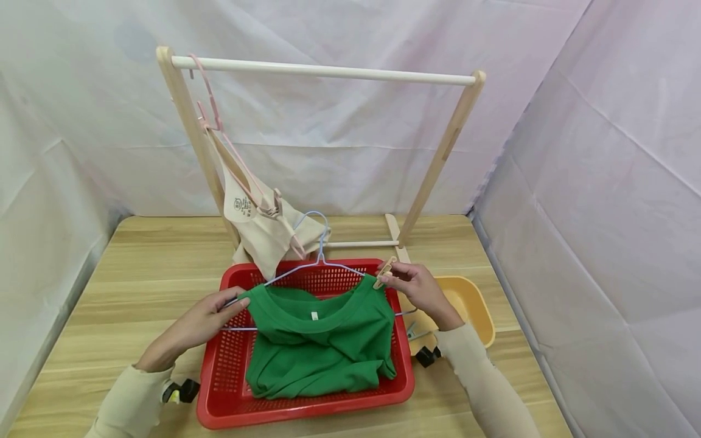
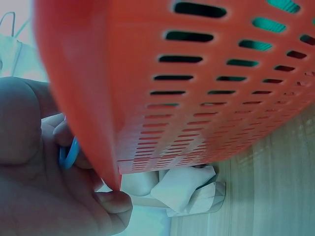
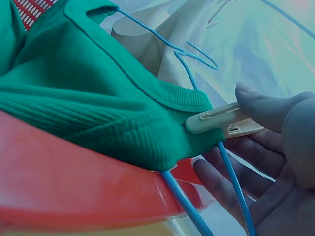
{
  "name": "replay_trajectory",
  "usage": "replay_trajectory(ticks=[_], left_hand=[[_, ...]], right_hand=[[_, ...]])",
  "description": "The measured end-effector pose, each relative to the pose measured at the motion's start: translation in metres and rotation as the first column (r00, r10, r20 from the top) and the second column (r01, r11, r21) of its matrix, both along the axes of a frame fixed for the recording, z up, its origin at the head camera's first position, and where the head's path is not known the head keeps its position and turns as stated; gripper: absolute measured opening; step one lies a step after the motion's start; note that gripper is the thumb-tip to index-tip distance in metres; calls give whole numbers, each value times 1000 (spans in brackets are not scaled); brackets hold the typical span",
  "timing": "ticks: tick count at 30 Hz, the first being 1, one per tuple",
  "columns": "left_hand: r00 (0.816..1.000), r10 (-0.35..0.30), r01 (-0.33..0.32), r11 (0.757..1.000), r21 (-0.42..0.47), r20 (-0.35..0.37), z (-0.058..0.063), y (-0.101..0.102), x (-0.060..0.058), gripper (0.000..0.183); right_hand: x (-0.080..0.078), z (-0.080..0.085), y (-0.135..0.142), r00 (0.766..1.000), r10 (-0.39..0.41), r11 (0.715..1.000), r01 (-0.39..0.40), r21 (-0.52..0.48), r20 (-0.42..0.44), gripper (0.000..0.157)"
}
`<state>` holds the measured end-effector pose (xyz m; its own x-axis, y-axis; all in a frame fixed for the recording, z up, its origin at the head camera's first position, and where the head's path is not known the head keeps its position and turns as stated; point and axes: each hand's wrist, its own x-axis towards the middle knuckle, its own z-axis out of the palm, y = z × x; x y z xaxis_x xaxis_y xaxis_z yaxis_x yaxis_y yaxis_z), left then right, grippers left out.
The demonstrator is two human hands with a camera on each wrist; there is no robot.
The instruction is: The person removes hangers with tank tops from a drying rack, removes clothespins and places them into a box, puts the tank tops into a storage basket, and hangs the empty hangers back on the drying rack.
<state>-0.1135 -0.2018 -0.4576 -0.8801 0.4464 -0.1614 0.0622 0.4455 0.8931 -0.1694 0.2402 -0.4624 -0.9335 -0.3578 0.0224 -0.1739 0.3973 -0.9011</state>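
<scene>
The green shirt (image 1: 320,350) lies over the red basket (image 1: 306,409), its body bunched within the walls and its neckline towards the far side. The blue hanger (image 3: 187,204) is already inside it, the hook rising through the neck and the ends jutting past both shoulders. A beige peg (image 3: 216,117) sits over the shoulder on the right, its tip on the fabric beside the hanger wire. No peg shows on the opposite shoulder, and the hook is not on the white rail (image 1: 323,71); judging by the cream garment (image 1: 257,237), which hangs there from a pink hanger (image 1: 213,108), this piece looks about half done, with the rail yet to come. Another clip (image 1: 415,333) lies near the yellow tray (image 1: 482,310).

The right hand (image 1: 421,292) pinches the peg, thumb on its upper side and the other fingers spread below, near the hanger wires; whether the peg has fully bitten is hard to tell. The left hand (image 1: 205,319) grips the other shoulder together with the hanger, thumb on top and fingers underneath, beside the basket's rim. Both forearms come in from the near corners, angled inwards, so the shoulders are held from either side above the tabletop (image 1: 137,274)
</scene>
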Motion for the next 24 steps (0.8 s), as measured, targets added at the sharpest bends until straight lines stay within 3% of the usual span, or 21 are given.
replay_trajectory(ticks=[3, 12, 24], left_hand=[[1000, 3, -3, 1000, -1, 2, 0, 0, 0, 20], [1000, 5, -5, 1000, 8, -5, 1, 0, 0, 21], [1000, -5, 5, 1000, 27, 17, 0, 0, 0, 19]], right_hand=[[2, 3, -2, 999, 0, 1000, 1, 19, -39, 11], [18, 35, -15, 995, 4, 1000, -3, 3, -101, 13], [22, 34, -17, 999, -24, 996, 20, -92, -48, 17]])
